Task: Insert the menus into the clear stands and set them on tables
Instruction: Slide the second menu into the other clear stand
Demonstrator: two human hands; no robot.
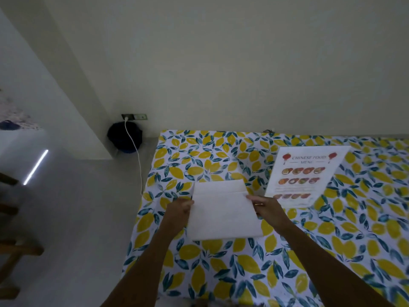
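A white sheet point(223, 211), its blank back toward me, is held just above the lemon-print tablecloth point(221, 273). My left hand point(179, 207) grips its left edge and my right hand point(263, 206) grips its right edge, a ring showing on one finger. A paler band across the sheet's top may be a clear stand edge; I cannot tell. To the right, a printed Chinese food menu point(305, 173) with rows of dish pictures lies or leans on the table, apparently in a clear stand.
The table reaches the wall at the back, and its left edge drops to a grey floor point(77, 218). A dark bag point(125, 137) sits in the corner under a wall socket with a white cable point(137, 158). Wooden furniture point(13, 251) shows at far left.
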